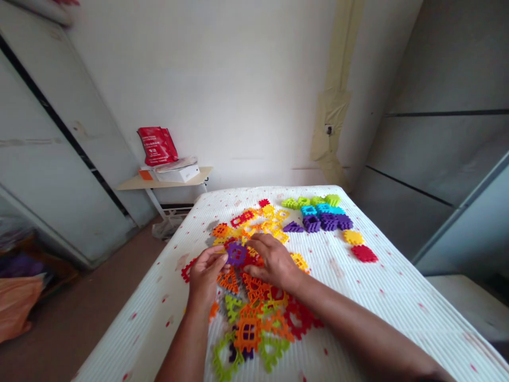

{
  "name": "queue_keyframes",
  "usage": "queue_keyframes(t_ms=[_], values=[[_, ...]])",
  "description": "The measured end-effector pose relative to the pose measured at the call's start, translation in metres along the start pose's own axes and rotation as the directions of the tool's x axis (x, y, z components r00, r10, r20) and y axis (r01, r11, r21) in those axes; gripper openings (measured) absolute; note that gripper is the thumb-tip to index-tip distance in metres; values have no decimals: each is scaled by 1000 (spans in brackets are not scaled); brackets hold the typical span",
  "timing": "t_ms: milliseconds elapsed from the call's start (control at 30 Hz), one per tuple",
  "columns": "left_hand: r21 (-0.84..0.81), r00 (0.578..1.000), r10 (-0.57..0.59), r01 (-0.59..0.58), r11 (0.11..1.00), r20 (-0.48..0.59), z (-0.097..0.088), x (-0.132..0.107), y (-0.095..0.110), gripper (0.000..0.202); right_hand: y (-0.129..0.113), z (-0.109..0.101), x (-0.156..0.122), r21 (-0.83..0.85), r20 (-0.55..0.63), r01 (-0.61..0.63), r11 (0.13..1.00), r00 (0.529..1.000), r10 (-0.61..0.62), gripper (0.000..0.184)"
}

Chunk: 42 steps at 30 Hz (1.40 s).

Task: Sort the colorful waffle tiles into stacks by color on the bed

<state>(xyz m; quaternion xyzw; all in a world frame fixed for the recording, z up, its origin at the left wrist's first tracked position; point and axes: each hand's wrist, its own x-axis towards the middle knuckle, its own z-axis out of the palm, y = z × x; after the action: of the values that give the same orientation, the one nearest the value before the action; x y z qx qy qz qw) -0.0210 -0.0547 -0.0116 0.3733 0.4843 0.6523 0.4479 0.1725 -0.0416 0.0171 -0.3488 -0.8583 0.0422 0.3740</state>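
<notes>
A purple interlocking plastic tile (236,254) with a window pattern is pinched at its left edge by the closed fingers of my left hand (209,265). Just to its right, my right hand (274,260) reaches over the pile with thumb and fingers apart; I cannot tell whether its fingertips touch the pieces beneath. Around both hands lies a loose heap of notched tiles: orange triangles (228,280), an orange window square (248,332), green triangles (273,350), red pieces (298,318) and yellow ones (299,261).
At the table's back right stand rows of green tiles (304,201), blue tiles (324,209) and purple tiles (330,222). Nearby lie a yellow stack (353,236) and a red stack (363,253). A side table (170,183) holds a red bag (156,146) and a white box (178,172).
</notes>
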Motion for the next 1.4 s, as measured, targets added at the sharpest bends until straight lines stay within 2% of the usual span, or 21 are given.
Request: queue_keyframes(t_ms=[100,333,467,533,733,900,967,1067,1200,1400], values=[[16,999,15,-16,1000,34,4,-4,0,56,-4,5,-3,-15,10,5,1000,1000,-5,43],[10,997,7,-7,1000,80,7,-7,-1,60,2,6,-2,32,28,16,999,999,-17,30],[21,988,-19,16,1000,155,9,-9,-1,62,2,7,-2,16,35,-37,999,999,36,13],[42,983,-39,32,999,179,10,-9,-1,61,3,8,-2,6,39,-45,999,998,44,10],[58,981,-70,60,997,182,11,-9,-4,54,2,12,-4,31,23,-40,999,999,40,15],[8,988,-42,41,999,152,13,-8,-6,49,-6,10,-5,80,34,-53,995,998,51,13],[-10,989,-23,25,1000,147,15,-9,-6,47,-10,9,-5,99,44,-53,994,998,49,19],[-22,987,-3,7,1000,159,17,-10,-5,45,-11,9,-7,56,49,-66,996,997,63,28],[-9,983,-10,12,1000,181,17,-11,-6,44,-9,8,-6,-32,35,-118,992,992,119,28],[0,978,-5,5,1000,208,14,-10,-10,40,-9,9,-7,-64,34,-106,992,994,108,33]])
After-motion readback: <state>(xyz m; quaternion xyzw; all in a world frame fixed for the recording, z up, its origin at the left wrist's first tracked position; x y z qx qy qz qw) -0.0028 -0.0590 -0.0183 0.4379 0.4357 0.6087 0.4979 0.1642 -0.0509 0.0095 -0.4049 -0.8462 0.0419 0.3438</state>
